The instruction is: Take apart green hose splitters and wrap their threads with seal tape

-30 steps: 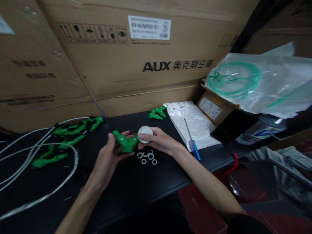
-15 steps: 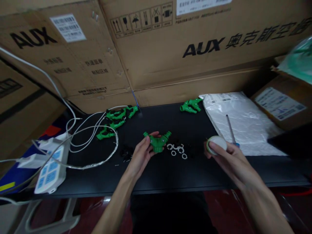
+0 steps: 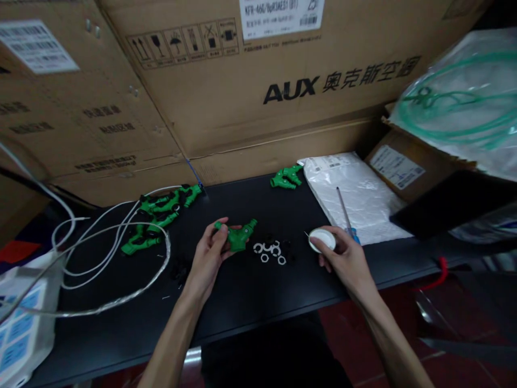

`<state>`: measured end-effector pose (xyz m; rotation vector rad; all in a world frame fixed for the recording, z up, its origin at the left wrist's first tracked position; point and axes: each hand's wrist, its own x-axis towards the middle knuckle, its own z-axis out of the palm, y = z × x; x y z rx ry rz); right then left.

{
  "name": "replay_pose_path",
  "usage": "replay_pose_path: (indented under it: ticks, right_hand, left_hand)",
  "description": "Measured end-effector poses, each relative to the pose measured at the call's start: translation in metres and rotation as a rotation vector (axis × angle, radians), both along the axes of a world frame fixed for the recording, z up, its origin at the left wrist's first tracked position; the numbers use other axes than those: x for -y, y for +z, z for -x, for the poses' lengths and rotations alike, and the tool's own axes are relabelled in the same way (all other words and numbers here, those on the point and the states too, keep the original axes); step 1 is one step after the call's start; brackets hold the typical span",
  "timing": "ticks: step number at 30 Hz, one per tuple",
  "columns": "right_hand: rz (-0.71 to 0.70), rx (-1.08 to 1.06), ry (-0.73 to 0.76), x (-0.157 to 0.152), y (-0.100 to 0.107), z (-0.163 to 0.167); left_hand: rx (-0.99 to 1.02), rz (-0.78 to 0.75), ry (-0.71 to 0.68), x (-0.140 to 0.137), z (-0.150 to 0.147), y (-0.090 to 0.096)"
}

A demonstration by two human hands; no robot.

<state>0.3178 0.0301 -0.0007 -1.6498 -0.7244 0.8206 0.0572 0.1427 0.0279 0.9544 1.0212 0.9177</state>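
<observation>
My left hand (image 3: 212,250) grips a green Y-shaped hose splitter (image 3: 239,237) just above the dark table, its two arms pointing up and outward. To the right, my right hand (image 3: 343,253) is closed on a small round white-topped container (image 3: 322,240) with a pale yellowish rim. A thin point sticks out at its left side; what it belongs to cannot be made out. Between the hands lie several white ring-shaped washers (image 3: 270,251), with small black parts beside them. A screwdriver (image 3: 344,211) with a blue handle lies just behind my right hand.
More green splitters (image 3: 161,213) lie at the left among white cables (image 3: 117,237), and others (image 3: 286,177) near the back. A white padded bag (image 3: 351,188) lies at right. Large cardboard boxes (image 3: 226,108) wall the back; a power strip (image 3: 30,312) sits front left.
My view has turned to the right, so the table's things appear further left. Both hands keep their hold, and the splitter is turned slightly.
</observation>
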Motion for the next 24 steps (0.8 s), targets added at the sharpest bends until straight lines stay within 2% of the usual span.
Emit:
replay_pose_path:
  ticks: [4,9,13,17,24]
  right_hand:
    - [-0.012,0.021,0.022,0.001,-0.005,0.001]
    - [-0.027,0.017,0.035,0.002,-0.004,0.003]
    - [-0.042,0.0,0.04,0.004,-0.003,0.002]
    - [-0.049,-0.012,0.069,0.007,-0.003,-0.001]
    - [0.006,0.111,0.114,0.01,-0.006,0.0]
  left_hand:
    - [-0.187,-0.063,-0.184,-0.044,-0.034,-0.002]
    - [-0.34,-0.216,-0.23,-0.094,-0.067,-0.015]
    - [-0.494,-0.419,-0.223,-0.102,-0.065,-0.013]
    - [-0.596,-0.55,-0.284,-0.101,-0.062,-0.012]
    - [-0.668,-0.691,-0.326,-0.121,-0.103,-0.017]
